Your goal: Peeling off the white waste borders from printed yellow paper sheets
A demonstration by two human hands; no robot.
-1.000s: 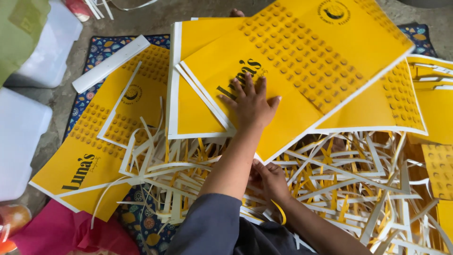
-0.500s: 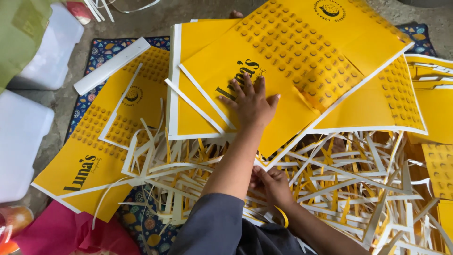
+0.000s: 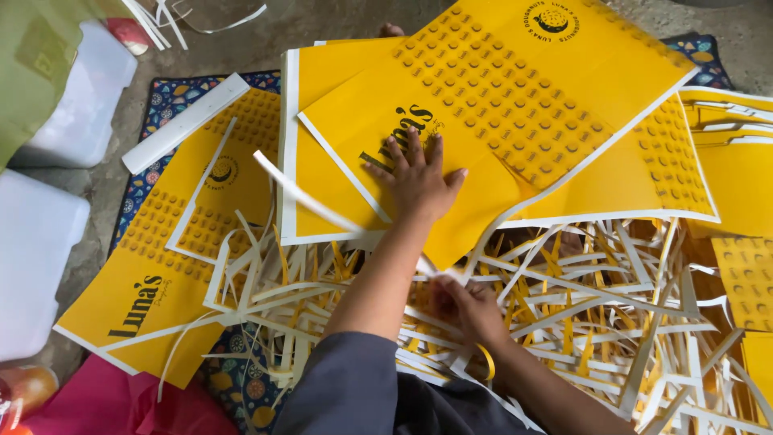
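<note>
My left hand (image 3: 416, 181) lies flat, fingers spread, on a large yellow printed sheet (image 3: 515, 105) with a white border, the top one of a stack. Nearer to me, my right hand (image 3: 469, 308), a yellow bangle on its wrist, is closed on one end of a long white paper strip (image 3: 322, 203). The strip rises, blurred, up and to the left across the sheet's left edge. Both hands sit above a heap of cut white and yellow strips (image 3: 564, 298).
More yellow sheets lie at the left (image 3: 161, 258) and the right (image 3: 733, 169) on a patterned blue mat (image 3: 161, 101). White plastic containers (image 3: 40, 266) stand at the left edge, with a white bar (image 3: 185, 122) beside them. Pink cloth (image 3: 105, 403) is at the bottom left.
The white strip has come away from the sheet's left edge and swung up, pulled by my right hand. My left hand stays pressed on the sheet.
</note>
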